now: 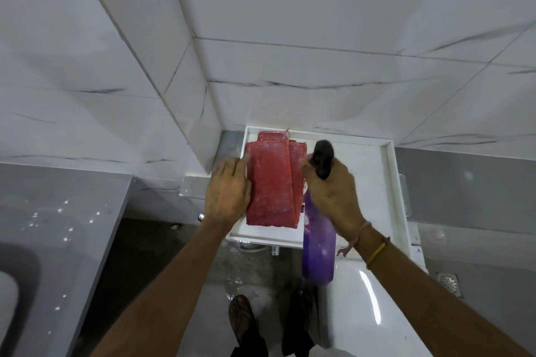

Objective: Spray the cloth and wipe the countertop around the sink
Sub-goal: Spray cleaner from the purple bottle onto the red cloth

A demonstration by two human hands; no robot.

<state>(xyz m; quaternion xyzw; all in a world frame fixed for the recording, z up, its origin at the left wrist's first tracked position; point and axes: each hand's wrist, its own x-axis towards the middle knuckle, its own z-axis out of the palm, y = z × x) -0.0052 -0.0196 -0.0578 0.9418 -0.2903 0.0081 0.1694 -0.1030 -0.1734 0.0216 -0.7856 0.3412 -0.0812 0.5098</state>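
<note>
A folded red cloth point(272, 182) lies on a white rimmed ledge point(388, 171) in the corner of the tiled walls. My left hand point(227, 190) grips the cloth's left edge. My right hand point(333, 191) is closed around the neck of a purple spray bottle point(319, 249) with a black trigger head point(323, 159), held just to the right of the cloth. The grey countertop point(58, 197), speckled with white spots, runs along the left, and part of the sink basin point(14, 284) shows at the lower left edge.
White marbled tile walls point(290, 23) meet in a corner behind the ledge. A white toilet lid point(377, 313) lies below the ledge at the right. A floor drain point(449, 281) sits at the right. My feet in sandals point(240, 319) stand on the wet grey floor.
</note>
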